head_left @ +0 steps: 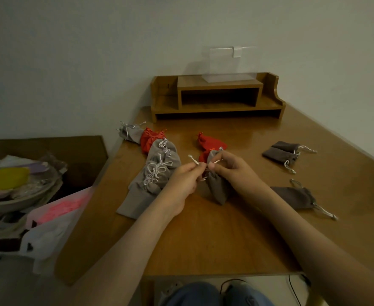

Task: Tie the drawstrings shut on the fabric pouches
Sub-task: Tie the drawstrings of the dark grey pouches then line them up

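Note:
A grey fabric pouch (214,188) lies mid-table between my hands. My left hand (181,182) pinches its white drawstring (193,159), one end sticking up to the left. My right hand (232,167) pinches the cord at the pouch's gathered neck. A pile of grey pouches (157,171) with knotted white cords lies to the left, red pouches (149,139) behind it. Two more red pouches (210,141) sit behind my hands. Dark grey pouches with loose cords lie at the right (283,152) and nearer right (296,196).
A wooden desk organiser (217,96) with a clear plastic stand (228,62) stands at the table's back edge. Off the left edge are a bowl of clutter (16,186) and pink and white plastic bags (55,219). My knees (214,294) show below the front edge.

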Available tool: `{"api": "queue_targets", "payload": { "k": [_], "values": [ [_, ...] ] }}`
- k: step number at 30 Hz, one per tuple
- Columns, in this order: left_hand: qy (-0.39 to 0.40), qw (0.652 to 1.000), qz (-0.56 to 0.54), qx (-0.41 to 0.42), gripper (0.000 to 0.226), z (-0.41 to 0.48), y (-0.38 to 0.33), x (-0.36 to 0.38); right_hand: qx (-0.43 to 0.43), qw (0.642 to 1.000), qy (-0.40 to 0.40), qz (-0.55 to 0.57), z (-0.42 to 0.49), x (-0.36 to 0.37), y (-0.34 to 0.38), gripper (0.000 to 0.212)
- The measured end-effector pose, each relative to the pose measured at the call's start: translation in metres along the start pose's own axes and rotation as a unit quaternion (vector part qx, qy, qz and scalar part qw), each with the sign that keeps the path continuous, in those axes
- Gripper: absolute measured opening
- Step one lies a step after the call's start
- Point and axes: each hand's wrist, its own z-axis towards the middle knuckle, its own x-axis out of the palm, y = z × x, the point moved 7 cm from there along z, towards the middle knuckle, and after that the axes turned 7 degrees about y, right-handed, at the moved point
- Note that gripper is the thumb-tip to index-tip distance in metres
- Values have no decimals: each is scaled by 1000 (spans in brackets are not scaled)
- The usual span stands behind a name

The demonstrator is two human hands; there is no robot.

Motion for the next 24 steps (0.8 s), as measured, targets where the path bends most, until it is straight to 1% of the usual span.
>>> {"api": "queue_targets", "payload": {
  "k": [2,4,7,12,17,19,21,22,24],
  "values": [
    [-2,1000,-3,0,26,1,0,-1,-21,1000,-9,-7,0,-1,2,20],
    [-4,1000,-2,-5,26,1,1,-1,-34,999,-5,-20,1,0,4,13],
    [8,1000,-16,-11,21,2,2,0,-52,998,-7,-29,1,0,5,5],
    [21,996,-81,-36,15,2,3,0,-66,997,-27,-44,1,-2,5,8],
    [45,986,-149,-53,17,0,4,5,-100,992,-63,-52,-2,-8,8,8],
    [51,986,-157,-40,19,0,2,7,-88,994,-67,-21,-3,-9,7,11],
    [40,986,-160,-18,20,1,0,5,-40,996,-56,52,-1,-8,1,18],
    [32,987,-160,-9,19,2,0,3,-19,997,-33,61,-1,-5,0,18],
    [21,988,-152,8,15,2,-1,0,13,999,38,29,1,4,0,14]
  ]
}}
